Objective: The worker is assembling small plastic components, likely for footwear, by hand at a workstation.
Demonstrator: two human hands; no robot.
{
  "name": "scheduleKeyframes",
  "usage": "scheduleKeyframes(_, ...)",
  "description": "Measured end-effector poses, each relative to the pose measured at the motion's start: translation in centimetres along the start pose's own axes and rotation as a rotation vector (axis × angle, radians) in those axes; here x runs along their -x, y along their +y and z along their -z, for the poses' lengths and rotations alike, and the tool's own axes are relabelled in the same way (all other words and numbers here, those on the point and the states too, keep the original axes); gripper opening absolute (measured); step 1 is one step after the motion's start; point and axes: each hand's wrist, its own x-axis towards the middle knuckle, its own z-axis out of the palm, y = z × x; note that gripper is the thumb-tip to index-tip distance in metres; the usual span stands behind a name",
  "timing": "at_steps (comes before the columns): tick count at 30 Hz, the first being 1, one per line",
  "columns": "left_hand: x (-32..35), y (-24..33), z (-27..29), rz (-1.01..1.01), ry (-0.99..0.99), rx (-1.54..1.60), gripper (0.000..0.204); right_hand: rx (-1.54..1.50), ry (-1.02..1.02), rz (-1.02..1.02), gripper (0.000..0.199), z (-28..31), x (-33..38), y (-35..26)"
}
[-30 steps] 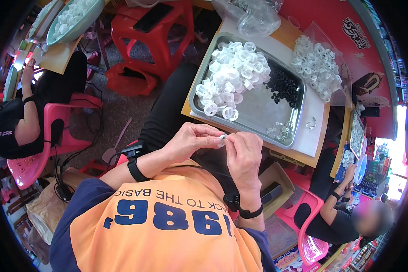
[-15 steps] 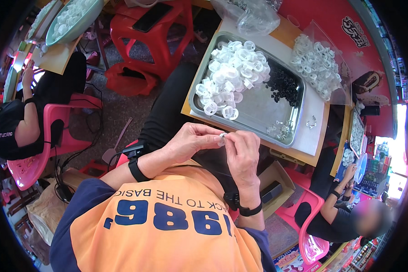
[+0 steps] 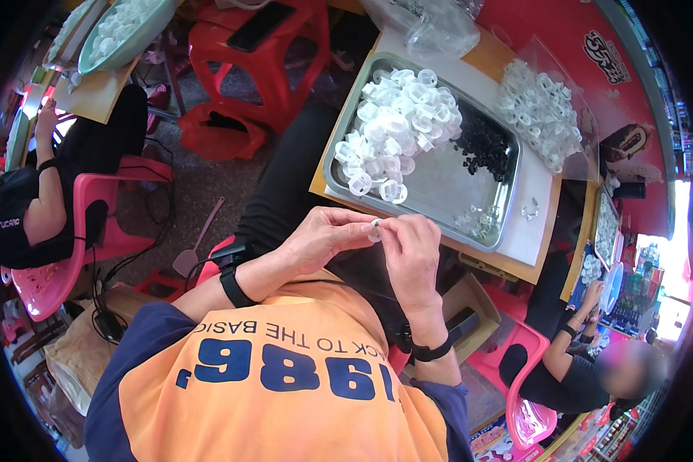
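Observation:
Between my two hands sits a small white ring-shaped plastic part, pinched at the fingertips. My left hand grips it from the left, thumb and forefinger closed on it. On its other side my right hand has fingertips pressed to the same part; whatever small piece they might hold is hidden. Just beyond, a metal tray holds a heap of white ring-shaped plastic parts, a pile of small black pieces and some small clear or metallic pieces.
A clear bag of white parts lies right of the tray, another plastic bag behind it. Red stools stand at the far left, one bearing a phone. People sit on pink chairs at both sides. An open cardboard box stands near my right wrist.
My right hand has shifted slightly, its fingers drawing closer around the white part and its wrist moving a little rightward. The left hand keeps its hold almost unmoved.

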Motion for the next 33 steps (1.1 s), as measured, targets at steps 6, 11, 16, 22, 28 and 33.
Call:
scheduleKeyframes(6, -0.2, 0.1, 0.4, 0.043, -0.012, 0.040, 0.028, 0.034, 0.025, 0.108, 0.021, 0.1, -0.4, 0.2)
scheduleKeyframes(11, -0.3, 0.1, 0.6, 0.057, -0.037, 0.060, 0.029, 0.058, -0.064, 0.239, 0.025, 1.0, -0.6, 1.2)
scheduleKeyframes(16, -0.1, 0.2, 0.7, 0.081, -0.050, 0.100, 0.029, 0.028, -0.052, 0.340, 0.024, 1.2, -1.1, 1.6)
scheduleKeyframes(22, 0.0, 0.0, 0.7, 0.111, -0.045, 0.117, 0.029, 0.009, -0.155, 0.399, 0.028, 1.5, -1.4, 2.7)
scheduleKeyframes(28, 0.0, -1.3, 0.8, 0.118, -0.042, 0.115, 0.029, 0.002, -0.301, 0.431, 0.025, 1.9, -1.2, 3.1)
scheduleKeyframes(33, -0.2, -2.1, 0.9, 0.126, -0.044, 0.084, 0.027, 0.003, -0.323, 0.417, 0.025, 1.7, -0.3, 3.4)
